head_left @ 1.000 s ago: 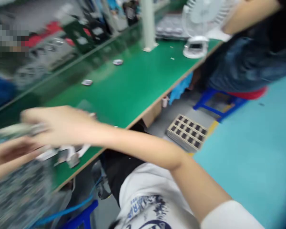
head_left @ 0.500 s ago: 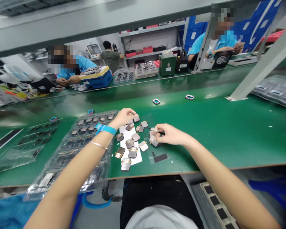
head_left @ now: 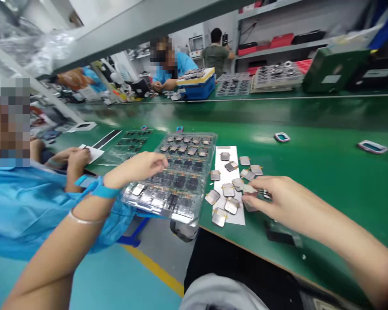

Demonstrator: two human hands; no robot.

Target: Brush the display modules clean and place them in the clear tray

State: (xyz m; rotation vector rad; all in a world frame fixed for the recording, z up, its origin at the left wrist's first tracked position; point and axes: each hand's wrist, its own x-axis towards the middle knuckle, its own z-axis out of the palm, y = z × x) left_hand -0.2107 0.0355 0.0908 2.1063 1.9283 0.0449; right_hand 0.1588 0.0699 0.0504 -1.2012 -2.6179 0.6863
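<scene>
My left hand (head_left: 139, 168), with a blue wristband (head_left: 97, 189) and a thin bangle, lies open on the near corner of a clear plastic blister tray (head_left: 194, 148) holding rows of dark square modules. My right hand (head_left: 271, 198) is pinched on a small square module (head_left: 248, 189) at the edge of a white paper sheet (head_left: 229, 211). Several more grey square modules with yellow tabs lie on and around that sheet, such as one (head_left: 224, 156) at its far end. Beyond my right hand, a dark film piece (head_left: 280, 234) lies on the green bench.
A co-worker's blue-sleeved arm (head_left: 61, 202) and hand (head_left: 79, 159) reach in from the left beside a second tray (head_left: 126, 146). Teal-rimmed rings (head_left: 282, 137) lie on the green bench (head_left: 326, 172). Its near edge (head_left: 245, 258) runs below my hands, above a blue-legged stool (head_left: 136, 228).
The blur has gone and the view has swung left. My left hand has moved from the paper sheet onto the tray. My right hand remains among the modules.
</scene>
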